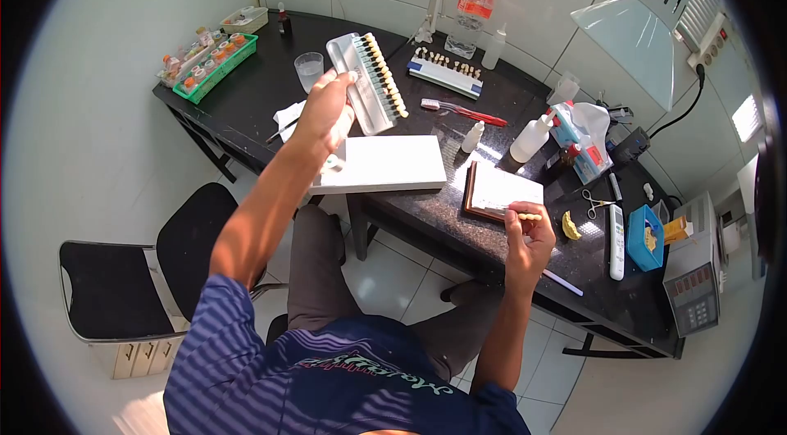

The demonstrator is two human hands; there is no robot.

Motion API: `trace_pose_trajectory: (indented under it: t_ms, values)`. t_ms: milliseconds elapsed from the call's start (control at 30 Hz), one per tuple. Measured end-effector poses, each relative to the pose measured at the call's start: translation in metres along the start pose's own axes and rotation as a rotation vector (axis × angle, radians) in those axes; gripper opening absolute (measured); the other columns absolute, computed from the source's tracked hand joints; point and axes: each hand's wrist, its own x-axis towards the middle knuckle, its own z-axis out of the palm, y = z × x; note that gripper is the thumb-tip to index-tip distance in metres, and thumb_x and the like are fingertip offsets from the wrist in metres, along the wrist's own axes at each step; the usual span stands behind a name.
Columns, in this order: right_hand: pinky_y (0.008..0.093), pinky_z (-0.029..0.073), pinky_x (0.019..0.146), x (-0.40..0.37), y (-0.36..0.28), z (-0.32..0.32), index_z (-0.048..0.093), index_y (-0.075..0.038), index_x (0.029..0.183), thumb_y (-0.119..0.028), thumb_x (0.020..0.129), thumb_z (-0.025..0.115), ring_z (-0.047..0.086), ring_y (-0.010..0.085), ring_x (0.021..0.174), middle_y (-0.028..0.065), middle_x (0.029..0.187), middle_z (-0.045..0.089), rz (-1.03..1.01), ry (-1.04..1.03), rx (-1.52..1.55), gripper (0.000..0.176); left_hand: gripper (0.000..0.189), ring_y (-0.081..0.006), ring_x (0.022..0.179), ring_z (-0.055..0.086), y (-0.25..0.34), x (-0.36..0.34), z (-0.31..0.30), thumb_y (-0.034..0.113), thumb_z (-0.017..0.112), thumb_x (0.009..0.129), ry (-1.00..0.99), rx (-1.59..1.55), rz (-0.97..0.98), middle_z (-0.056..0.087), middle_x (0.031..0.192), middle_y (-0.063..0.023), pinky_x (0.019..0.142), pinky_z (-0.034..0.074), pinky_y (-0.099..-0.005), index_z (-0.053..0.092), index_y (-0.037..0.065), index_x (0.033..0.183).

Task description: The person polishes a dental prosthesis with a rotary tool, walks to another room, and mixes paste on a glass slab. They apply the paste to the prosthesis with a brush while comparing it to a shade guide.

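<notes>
My left hand (328, 111) is closed around a tooth shade guide (375, 84), a pale tray with a row of tooth-coloured tabs, lifted above the black table. Between the thumb and fingers of my right hand (530, 245) is a short row of yellowish artificial teeth (529, 216), beside a white mixing pad (507, 187) with a brown edge. A white slab (393, 163) lies below my left hand. Another shade guide (445, 77) rests farther back. To the right of my right hand is a yellow curved dental piece (570, 226).
A desk lamp (635, 41) overhangs the right side. Around the table stand a water bottle (473, 13), white squeeze bottle (531, 140), tissue box (584, 144), glass (309, 68), green basket (217, 68) and blue basket (643, 248). A red toothbrush (463, 112) lies mid-table. A black chair (201, 230) is at left.
</notes>
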Motion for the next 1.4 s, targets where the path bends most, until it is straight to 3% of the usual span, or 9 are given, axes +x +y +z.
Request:
trace_pose_trajectory:
  t_ms: [100,133,233,333,567,767,967,1167,1400]
  values:
    - [0.0169,0.029,0.053,-0.006,0.016,-0.006,0.062,0.000,0.094,-0.002,0.090,0.064,0.042,-0.0008,0.060,-0.0036,0.072,0.055,0.054,0.026,0.032,0.005,0.021,-0.0267,0.100,0.063,-0.033,0.079,-0.044,0.000,0.048,0.093,-0.182,0.152,-0.021,0.062,0.105,-0.0145,0.093,0.054,-0.0496,0.053,-0.004,0.113]
    - [0.0169,0.029,0.053,-0.008,0.015,-0.006,0.062,0.000,0.094,-0.002,0.090,0.064,0.043,-0.0005,0.060,-0.0036,0.071,0.055,0.108,0.042,0.026,0.004,0.021,-0.0270,0.094,0.065,-0.040,0.091,-0.032,-0.001,0.048,0.092,0.083,0.283,-0.120,0.063,0.101,-0.0128,0.089,0.055,-0.0471,0.056,-0.003,0.111]
    - [0.0166,0.030,0.053,-0.010,0.018,-0.006,0.062,0.000,0.093,-0.002,0.090,0.063,0.044,-0.0003,0.060,-0.0036,0.070,0.055,0.095,0.054,-0.020,0.004,0.025,-0.0257,0.089,0.066,-0.081,0.133,-0.049,-0.002,0.055,0.089,0.046,0.524,-0.095,0.066,0.097,-0.0131,0.082,0.055,-0.0389,0.057,-0.004,0.114]
    - [0.0173,0.034,0.054,-0.004,0.007,-0.010,0.059,-0.001,0.099,-0.002,0.090,0.065,0.047,0.0006,0.062,-0.0003,0.077,0.059,0.076,0.032,-0.069,0.011,0.040,-0.0255,0.093,0.067,-0.096,0.149,-0.050,0.011,0.072,0.081,0.100,1.054,0.034,0.068,0.099,-0.0140,0.085,0.053,-0.0383,0.057,-0.003,0.116]
    - [0.0169,0.040,0.063,0.001,-0.008,-0.022,0.053,-0.002,0.104,0.001,0.090,0.065,0.051,0.0018,0.073,0.0022,0.090,0.061,0.084,0.023,-0.059,0.019,0.043,-0.0327,0.118,0.060,-0.069,0.126,-0.005,0.032,0.073,0.082,-0.019,1.808,0.247,0.063,0.121,-0.0193,0.100,0.047,-0.0407,0.062,0.006,0.114]
    - [0.0160,0.039,0.061,-0.001,-0.014,-0.024,0.053,-0.002,0.102,0.002,0.091,0.064,0.050,0.0009,0.070,0.0029,0.090,0.062,0.108,-0.020,-0.114,0.016,0.046,-0.0389,0.108,0.064,-0.083,0.202,0.023,0.040,0.073,0.083,-0.130,1.591,0.235,0.068,0.110,-0.0249,0.093,0.051,-0.0445,0.070,0.001,0.106]
    - [0.0159,0.038,0.058,-0.001,-0.020,-0.030,0.053,-0.003,0.102,0.003,0.088,0.066,0.049,0.0000,0.066,0.0020,0.086,0.064,0.135,-0.019,-0.194,0.019,0.056,-0.0338,0.099,0.069,-0.114,0.250,0.035,0.045,0.089,0.063,-0.155,1.628,0.202,0.072,0.099,-0.0186,0.089,0.052,-0.0400,0.072,0.001,0.093]
    - [0.0162,0.035,0.054,0.035,-0.020,-0.032,0.054,-0.003,0.103,0.001,0.088,0.068,0.046,-0.0008,0.063,0.0029,0.086,0.065,0.094,-0.133,-0.358,0.021,0.071,-0.0319,0.109,0.065,-0.112,0.254,0.030,0.040,0.093,0.059,-0.276,1.478,0.038,0.068,0.115,-0.0182,0.095,0.049,-0.0382,0.066,0.001,0.111]
    - [0.0196,0.037,0.053,0.128,-0.033,0.018,0.056,0.000,0.100,-0.004,0.090,0.066,0.048,-0.0001,0.062,0.0040,0.081,0.064,-0.081,-0.317,-0.500,0.014,0.043,-0.0184,0.078,0.062,-0.110,0.248,0.008,0.017,0.086,0.068,-0.491,1.203,0.360,0.066,0.082,-0.0060,0.076,0.049,-0.0348,0.061,0.000,0.098]
